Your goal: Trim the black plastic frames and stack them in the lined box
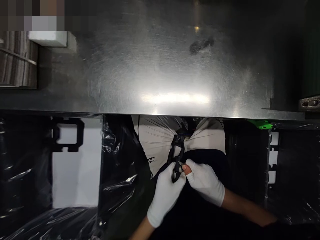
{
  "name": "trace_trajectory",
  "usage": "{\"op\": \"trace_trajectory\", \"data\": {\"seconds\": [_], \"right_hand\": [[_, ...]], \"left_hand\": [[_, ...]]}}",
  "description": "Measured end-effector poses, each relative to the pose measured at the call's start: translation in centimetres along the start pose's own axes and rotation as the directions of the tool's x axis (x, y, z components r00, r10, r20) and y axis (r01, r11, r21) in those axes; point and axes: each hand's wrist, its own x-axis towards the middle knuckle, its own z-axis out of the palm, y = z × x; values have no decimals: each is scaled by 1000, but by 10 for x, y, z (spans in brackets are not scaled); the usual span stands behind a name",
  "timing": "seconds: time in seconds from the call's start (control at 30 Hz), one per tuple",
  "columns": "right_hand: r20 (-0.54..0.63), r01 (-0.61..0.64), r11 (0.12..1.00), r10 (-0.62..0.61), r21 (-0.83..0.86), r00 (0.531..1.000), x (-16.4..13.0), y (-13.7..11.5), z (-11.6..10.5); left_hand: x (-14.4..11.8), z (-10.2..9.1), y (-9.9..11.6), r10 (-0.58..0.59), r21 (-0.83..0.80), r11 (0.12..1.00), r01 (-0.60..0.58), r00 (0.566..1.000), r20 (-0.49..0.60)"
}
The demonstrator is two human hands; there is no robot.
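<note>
While both gloved hands grip a black clip [176, 156] below the table [160, 76]
Left hand [166, 195] closed around it; right hand [206, 181] pinches its end

We could not see the lower end of the black plastic part [176, 156]; gloved fingers [175, 176] covered it. At 10 o'clock, a pixelated patch [32, 15] stayed unreadable. Both forearms were cut off at 6 o'clock.
</note>
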Motion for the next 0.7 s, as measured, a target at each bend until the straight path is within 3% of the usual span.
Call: {"op": "trace_trajectory", "data": {"seconds": [0.13,0.27,0.37,0.47,0.57,0.7], "right_hand": [[-63,78,976,-66,205,996,-6,13,-10],[-75,47,913,-18,406,997,-13,33,-35],[-3,1,888,1,459,1000,-20,48,-61],[8,46,933,-52,356,999,-27,51,-97],[-246,104,971,-49,216,968,-26,41,-137],[-570,69,995,-18,69,822,8,25,-187]], "left_hand": [[-1,-9,7,-42,-99,994,43,999,18],[-6,-38,14,-97,-298,946,129,988,120],[-9,-67,20,4,-487,867,105,976,218],[-7,-90,38,165,-586,811,-6,962,218],[3,-104,78,290,-636,762,-122,943,165],[32,-118,142,436,-723,633,-276,899,38]]}}
